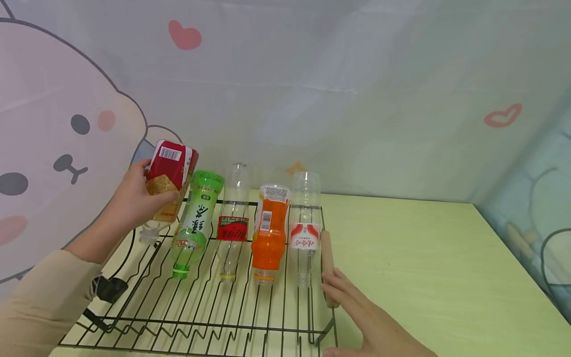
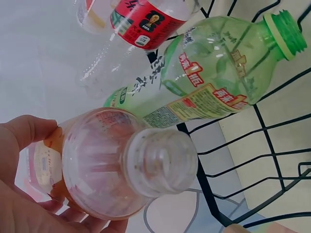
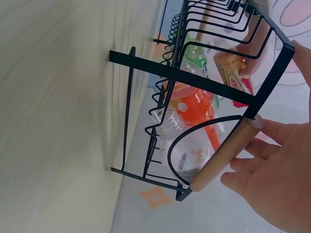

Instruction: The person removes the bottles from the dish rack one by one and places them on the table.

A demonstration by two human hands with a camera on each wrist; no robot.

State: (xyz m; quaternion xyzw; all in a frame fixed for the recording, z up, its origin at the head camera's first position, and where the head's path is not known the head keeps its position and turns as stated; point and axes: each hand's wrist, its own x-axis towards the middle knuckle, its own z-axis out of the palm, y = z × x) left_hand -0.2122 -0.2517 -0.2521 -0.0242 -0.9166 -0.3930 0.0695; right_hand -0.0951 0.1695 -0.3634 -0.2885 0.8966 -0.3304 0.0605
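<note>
Over the left end of a black wire rack (image 1: 214, 325), my left hand (image 1: 140, 193) grips a clear bottle with a red label (image 1: 169, 166), its neck pointing down. In the left wrist view the uncapped mouth of this bottle (image 2: 167, 162) faces the camera, close beside a green bottle (image 2: 218, 73). My right hand (image 1: 372, 317) is at the rack's right side. Its extended fingers (image 3: 262, 145) touch the wooden handle (image 3: 226, 155), and the thumb reaches the upper frame corner.
Neck-down along the rack lean the green bottle, a red-labelled clear bottle (image 1: 233, 228), an orange bottle (image 1: 269, 238) and a clear bottle with a white-and-red label (image 1: 305, 235). A pale yellow-green tabletop (image 1: 424, 267) extends right. Behind hangs a printed cloth (image 1: 357, 124).
</note>
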